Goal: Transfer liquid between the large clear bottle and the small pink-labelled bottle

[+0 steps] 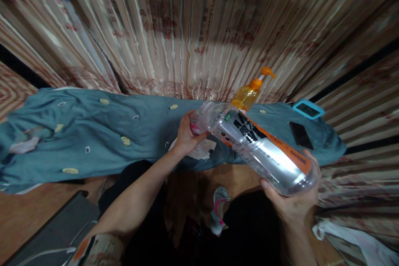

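I hold a large clear plastic bottle (262,149) in both hands, tilted, above the near side of the cloth-covered table. Its wrapper is silver and orange with dark print. My left hand (187,137) closes round the narrower upper-left end, where something pink shows by the fingers. At the wider lower-right end, the fingers of my right hand (293,199) are wrapped round the base. Below my left hand lies a crumpled white tissue (202,149). Just behind the bottle stands a pump bottle (246,95) of yellow liquid with an orange top, its lower part hidden.
A blue-green patterned cloth (106,133) covers the long table. On its right are a blue-framed digital clock (308,109) and a black phone (301,135). Another crumpled tissue (24,145) lies far left. Patterned curtains (187,29) hang behind. A dark grey surface (52,228) with a white cable is lower left.
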{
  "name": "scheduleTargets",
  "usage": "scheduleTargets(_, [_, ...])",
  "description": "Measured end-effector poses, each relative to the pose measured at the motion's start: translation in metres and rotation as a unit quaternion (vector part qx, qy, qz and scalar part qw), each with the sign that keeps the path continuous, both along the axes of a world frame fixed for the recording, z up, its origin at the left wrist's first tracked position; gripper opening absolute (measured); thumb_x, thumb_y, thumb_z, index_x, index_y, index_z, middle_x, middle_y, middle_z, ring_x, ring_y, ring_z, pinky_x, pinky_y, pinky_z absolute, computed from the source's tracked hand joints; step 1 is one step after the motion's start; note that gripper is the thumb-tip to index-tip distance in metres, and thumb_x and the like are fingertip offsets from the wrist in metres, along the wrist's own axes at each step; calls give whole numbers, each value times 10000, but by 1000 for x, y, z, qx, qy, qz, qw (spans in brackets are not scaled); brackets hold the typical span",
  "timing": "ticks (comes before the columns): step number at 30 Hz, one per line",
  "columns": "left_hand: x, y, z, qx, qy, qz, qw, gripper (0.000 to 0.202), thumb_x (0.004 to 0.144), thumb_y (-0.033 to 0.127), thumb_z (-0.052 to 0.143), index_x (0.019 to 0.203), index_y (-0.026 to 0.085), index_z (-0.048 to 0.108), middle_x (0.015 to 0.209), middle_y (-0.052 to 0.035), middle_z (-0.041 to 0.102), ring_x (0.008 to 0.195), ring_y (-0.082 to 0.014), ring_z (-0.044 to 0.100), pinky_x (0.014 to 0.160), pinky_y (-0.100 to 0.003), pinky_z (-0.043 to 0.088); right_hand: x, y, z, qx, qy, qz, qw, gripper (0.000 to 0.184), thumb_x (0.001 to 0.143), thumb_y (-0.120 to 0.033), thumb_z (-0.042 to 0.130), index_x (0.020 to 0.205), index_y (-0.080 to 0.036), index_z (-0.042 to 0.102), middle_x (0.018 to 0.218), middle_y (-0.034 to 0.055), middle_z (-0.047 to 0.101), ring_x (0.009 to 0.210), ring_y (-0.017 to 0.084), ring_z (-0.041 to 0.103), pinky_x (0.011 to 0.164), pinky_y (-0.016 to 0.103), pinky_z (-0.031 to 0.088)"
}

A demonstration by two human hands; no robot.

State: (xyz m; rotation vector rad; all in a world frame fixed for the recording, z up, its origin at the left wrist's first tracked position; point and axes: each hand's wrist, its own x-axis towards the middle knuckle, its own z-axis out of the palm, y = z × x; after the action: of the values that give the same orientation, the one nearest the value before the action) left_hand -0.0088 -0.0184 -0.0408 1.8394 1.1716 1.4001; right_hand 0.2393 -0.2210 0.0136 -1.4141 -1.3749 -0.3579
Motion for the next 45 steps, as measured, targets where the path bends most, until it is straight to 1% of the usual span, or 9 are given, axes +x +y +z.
scheduleTargets(4, [0, 0, 0, 0, -2, -6, 1000, 890, 697, 433, 979, 1435, 218, 530, 1387, -149, 700, 1315, -377, 693, 1183, -590, 529, 2, 0, 1, 0, -12, 9, 1000, 1165, 685, -642, 953, 1608, -98, 497, 1517, 253, 581, 1440, 442, 563, 1288, 730, 315])
scheduleTargets(9, [0, 0, 0, 1, 0, -5, 1000, 889, 704, 457, 979, 1439, 232, 532, 1414, -144, 690, 1330, -375, 682, 1181, -588, 525, 3, -2, 1, -7, 0, 11, 1000, 1181, 669, -615, 967, 1614, -95, 485, 1537, 259, 565, 1474, 456, 536, 1295, 740, 297])
scheduleTargets(13, [0, 0, -1, 4, 0, -9, 1000, 891, 707, 456, 975, 1441, 225, 526, 1417, -152, 691, 1328, -375, 683, 1178, -581, 525, 4, -2, 0, -2, -11, 13, 1000, 1188, 673, -617, 966, 1616, -82, 482, 1535, 264, 564, 1480, 456, 531, 1296, 750, 284])
scheduleTargets(18, [0, 0, -1, 6, 1, -9, 1000, 893, 707, 448, 977, 1440, 219, 521, 1416, -162, 691, 1326, -378, 685, 1173, -579, 529, 6, -3, 1, -8, -3, 15, 1000, 1210, 668, -641, 965, 1614, -66, 477, 1540, 275, 558, 1463, 464, 541, 1280, 763, 306])
scheduleTargets(23, [0, 0, 0, 3, 9, -6, 1000, 906, 700, 444, 987, 1448, 226, 525, 1436, -156, 688, 1350, -383, 673, 1191, -591, 518, 4, -3, 4, -7, -9, 1, 1000, 1187, 685, -698, 939, 1598, -74, 507, 1534, 274, 575, 1447, 479, 563, 1275, 762, 321])
scheduleTargets(30, [-1, -1, 1, 4, 12, -8, 1000, 899, 697, 445, 991, 1442, 229, 537, 1433, -150, 692, 1348, -381, 674, 1192, -589, 523, 6, -4, 3, -9, -20, 16, 1000, 1200, 691, -604, 968, 1640, -70, 463, 1589, 284, 544, 1501, 477, 529, 1282, 738, 332])
scheduleTargets(36, [-1, -1, 2, 1, 10, -14, 1000, 891, 711, 432, 981, 1448, 218, 528, 1441, -159, 687, 1358, -378, 669, 1199, -586, 513, 7, -4, 2, 1, -16, 9, 1000, 1219, 667, -658, 962, 1614, -52, 489, 1561, 287, 568, 1488, 470, 542, 1284, 728, 334])
scheduleTargets(42, [-1, -1, 2, -1, 10, -13, 1000, 902, 707, 446, 984, 1449, 210, 528, 1457, -171, 674, 1369, -386, 663, 1206, -588, 510, 7, -4, 2, 4, -36, 25, 999, 1203, 712, -615, 957, 1652, -57, 454, 1588, 294, 541, 1498, 474, 531, 1284, 726, 330])
scheduleTargets(45, [-1, -1, 1, 9, 10, -13, 1000, 896, 716, 449, 981, 1449, 210, 525, 1458, -171, 676, 1366, -385, 666, 1200, -583, 513, 8, -4, 2, 1, -40, 27, 999, 1203, 725, -620, 951, 1661, -60, 444, 1591, 293, 536, 1499, 477, 528, 1282, 728, 334])
